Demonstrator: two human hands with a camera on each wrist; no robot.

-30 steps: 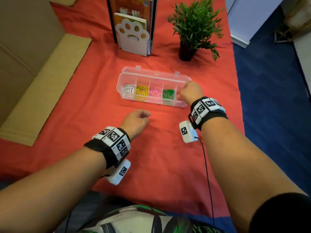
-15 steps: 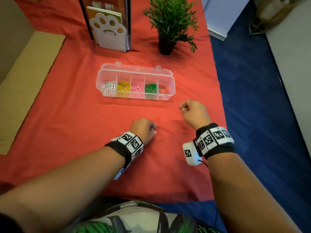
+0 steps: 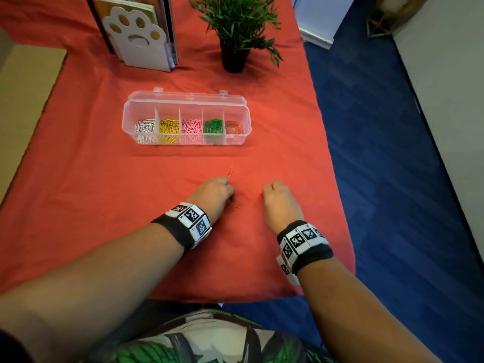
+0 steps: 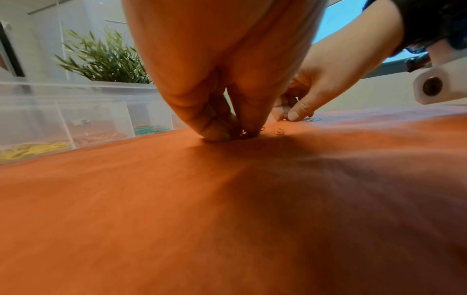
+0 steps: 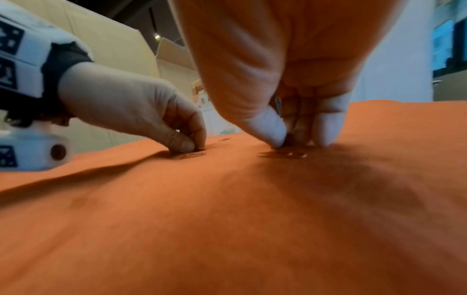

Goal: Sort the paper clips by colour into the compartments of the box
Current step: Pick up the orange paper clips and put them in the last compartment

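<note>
One clear plastic box [image 3: 186, 119] on the red cloth [image 3: 104, 179], lid open behind, split into five compartments. Left to right: white clips [image 3: 144, 127], yellow clips [image 3: 169, 129], pink clips [image 3: 192, 128], green clips [image 3: 213, 127], orange clips [image 3: 234, 127]; each a heap, too many and too tangled to count. One loose clip [image 3: 230, 172] on the cloth between box and hands, just beyond the left hand; a couple more by the fingertips, orange against the cloth and hard to count.

Two hands down on the cloth, near each other, well short of the box. Left hand [image 3: 213, 196]: thumb and fingers pinched narrow onto the cloth, tips [image 4: 215, 133] together over small clips; whether one is actually caught, cannot tell. Right hand [image 3: 280, 203]: thumb and fingers likewise drawn close, tips [image 5: 272, 131] pressing the cloth, with a thin blue-grey clip [image 5: 278, 104] upright between thumb and fingers. Two flat clips just in front of the right fingertips on the cloth.

Two wristbands, each with black-and-white square marker tiles; no readable lettering. One paw-shaped white bookend [image 3: 136, 35] with books, one potted plant [image 3: 235, 27], far side of the cloth. No brand or writing legible anywhere.
</note>
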